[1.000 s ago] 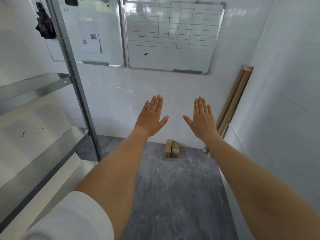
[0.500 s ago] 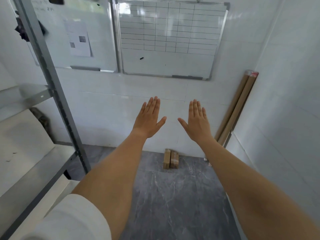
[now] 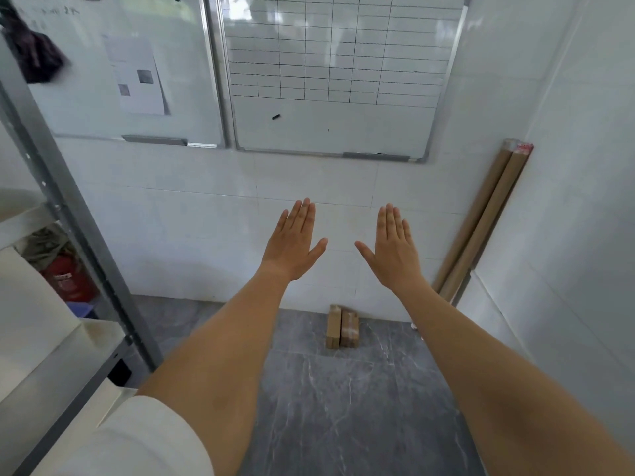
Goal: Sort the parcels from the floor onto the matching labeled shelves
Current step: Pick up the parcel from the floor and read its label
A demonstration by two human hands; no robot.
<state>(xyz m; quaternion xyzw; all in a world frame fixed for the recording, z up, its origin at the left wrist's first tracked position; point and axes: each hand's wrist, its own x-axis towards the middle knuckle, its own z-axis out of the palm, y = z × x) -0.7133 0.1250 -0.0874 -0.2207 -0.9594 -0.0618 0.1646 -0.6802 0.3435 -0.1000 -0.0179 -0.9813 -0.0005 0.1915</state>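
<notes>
Two small brown cardboard parcels stand side by side on the grey floor against the far white wall. My left hand and my right hand are stretched out in front of me at arm's length, backs towards me, fingers straight and together, holding nothing. Both hands hover well above the parcels and do not touch them. A metal shelving unit with pale shelf boards stands at the left; no labels are visible on it.
Two whiteboards hang on the far wall. Long brown cardboard tubes lean in the right corner. A red fire extinguisher sits behind the shelf post. The grey marbled floor lies between me and the parcels.
The view has shifted forward and to the right, so the shelf slid left and the wall came closer. Both hands stay raised and flat, holding nothing.
</notes>
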